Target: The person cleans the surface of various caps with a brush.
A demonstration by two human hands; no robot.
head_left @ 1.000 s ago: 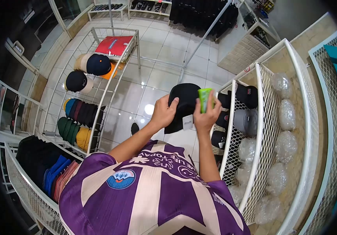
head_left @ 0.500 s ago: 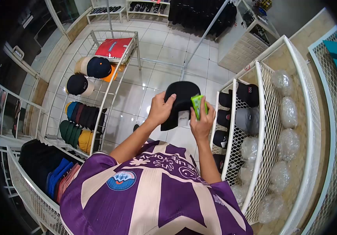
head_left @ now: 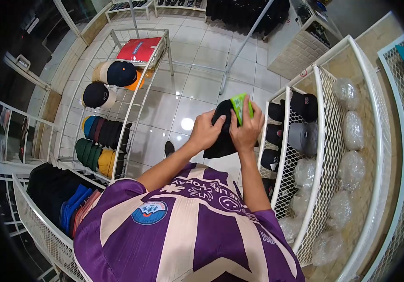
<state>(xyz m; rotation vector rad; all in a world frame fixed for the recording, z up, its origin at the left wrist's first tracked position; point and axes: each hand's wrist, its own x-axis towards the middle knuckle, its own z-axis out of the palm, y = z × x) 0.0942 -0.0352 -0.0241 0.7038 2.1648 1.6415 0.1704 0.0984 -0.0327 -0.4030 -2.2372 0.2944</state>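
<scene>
1. Our left forearm (head_left: 166,167) angles forward and inward, in front of the body
2. Our left hand (head_left: 205,131) holds a firm grip, its thumb (head_left: 220,121) on top and pointing toward our right hand (head_left: 247,133)
3. Our right forearm (head_left: 255,183) extends almost straight ahead
4. Near the left, our right hand pinches, its back facing up

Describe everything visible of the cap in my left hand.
The cap is black and matte, like fabric, no print legible. It is held slanting above the floor. The left hand grips its edge, thumb on the near face. The right hand, holding a green item, overlaps its other side; contact there is unclear.
</scene>
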